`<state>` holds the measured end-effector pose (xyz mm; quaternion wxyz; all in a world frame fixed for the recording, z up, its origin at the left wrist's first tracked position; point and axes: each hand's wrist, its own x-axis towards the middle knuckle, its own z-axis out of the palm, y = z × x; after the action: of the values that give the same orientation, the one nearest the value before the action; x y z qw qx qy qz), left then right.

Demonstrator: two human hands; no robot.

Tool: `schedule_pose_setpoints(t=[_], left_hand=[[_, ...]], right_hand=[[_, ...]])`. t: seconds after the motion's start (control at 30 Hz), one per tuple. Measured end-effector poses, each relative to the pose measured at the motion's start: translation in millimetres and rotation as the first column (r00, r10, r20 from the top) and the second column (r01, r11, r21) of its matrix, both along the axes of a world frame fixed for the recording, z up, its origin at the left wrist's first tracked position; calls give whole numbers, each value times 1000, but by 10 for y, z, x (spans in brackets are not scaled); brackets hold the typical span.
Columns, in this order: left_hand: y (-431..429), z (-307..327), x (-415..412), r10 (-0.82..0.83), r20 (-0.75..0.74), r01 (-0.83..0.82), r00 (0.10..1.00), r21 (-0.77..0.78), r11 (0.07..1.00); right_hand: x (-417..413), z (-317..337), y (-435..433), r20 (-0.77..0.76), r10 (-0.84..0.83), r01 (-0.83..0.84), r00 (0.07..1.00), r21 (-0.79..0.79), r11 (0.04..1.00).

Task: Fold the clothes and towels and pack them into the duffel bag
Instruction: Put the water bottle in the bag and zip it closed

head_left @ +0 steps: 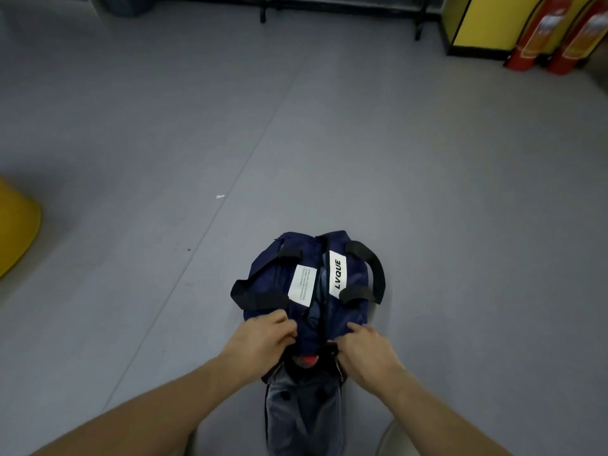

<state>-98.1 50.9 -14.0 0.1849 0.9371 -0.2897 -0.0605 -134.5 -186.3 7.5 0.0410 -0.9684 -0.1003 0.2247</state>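
Note:
A navy duffel bag (306, 258) with black handles and two white labels lies on the grey floor, its zip line running toward me. My left hand (263, 337) pinches the bag's near left edge. My right hand (365, 350) grips the near right edge beside the zip. Grey fabric (302, 406), apparently clothing, shows at the near end of the bag under my hands, and a small red item (310, 359) peeks out between them.
A yellow object (16, 232) stands at the left edge. Two red fire extinguishers (552, 34) and a yellow cabinet (487, 21) are at the far right. Black stand legs (419, 24) are at the back. A white scrap (220, 196) lies on the floor.

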Motion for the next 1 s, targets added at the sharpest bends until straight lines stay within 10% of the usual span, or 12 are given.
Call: schedule_pose_setpoints(t=[0.2, 0.53, 0.63, 0.77, 1.0], left_hand=[[-58, 206, -68, -182, -193, 200, 964, 81, 976], [-405, 137, 1073, -61, -111, 72, 992, 101, 992], [-433, 6, 829, -149, -112, 161, 983, 111, 981], [-445, -157, 238, -413, -44, 415, 910, 124, 901], [-388, -568, -547, -536, -54, 523, 843, 322, 789]], right_hand=[[-8, 6, -179, -194, 119, -113, 974, 40, 993], [1017, 220, -515, -41, -1, 2, 999, 38, 999], [823, 127, -466, -243, -27, 51, 970, 94, 994], [114, -140, -160, -756, 31, 65, 654, 96, 993], [-1166, -1056, 49, -263, 444, -448, 857, 48, 893]])
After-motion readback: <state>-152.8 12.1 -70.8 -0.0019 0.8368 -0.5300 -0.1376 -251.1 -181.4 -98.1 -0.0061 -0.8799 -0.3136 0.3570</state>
